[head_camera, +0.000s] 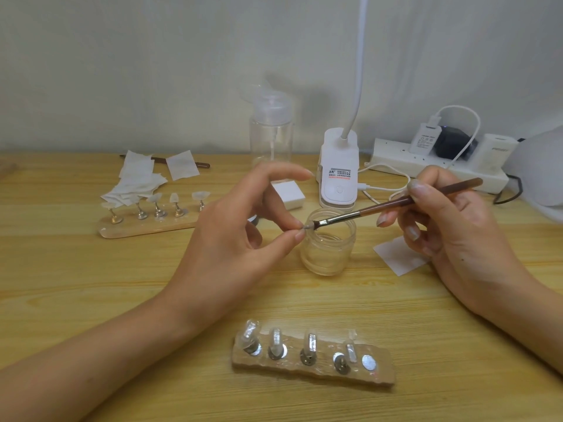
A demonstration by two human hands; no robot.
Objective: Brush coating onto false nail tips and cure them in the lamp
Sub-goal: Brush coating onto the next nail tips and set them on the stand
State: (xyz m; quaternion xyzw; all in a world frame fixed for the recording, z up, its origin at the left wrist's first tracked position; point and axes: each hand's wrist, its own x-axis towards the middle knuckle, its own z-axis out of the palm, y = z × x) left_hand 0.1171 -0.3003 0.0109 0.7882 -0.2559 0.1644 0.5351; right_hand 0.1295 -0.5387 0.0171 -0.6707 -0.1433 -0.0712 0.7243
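Wood table (91, 284). Far left of the left fingers: far holder strip (146, 228) with tips on metal stands, wipes (137, 178) behind it. Left hand (231, 239): thumb and fingers (283, 243) pinch one small nail tip (306, 226), index raised and curled. Clear pump bottle (271, 132) beyond that hand. Pinched tip sits over the rim of the open glass jar (329, 254), just right of the pinch. Near holder strip (310, 357) lies below both hands, four tips on stands. White clip lamp (338, 175) behind the jar. Brush (380, 208) bristles touch the pinched tip. Right hand (457, 226): fingers (423, 190) closed narrow on the handle, pen grip. Paper square (396, 254) under those fingers. Power strip (426, 166) beyond them.
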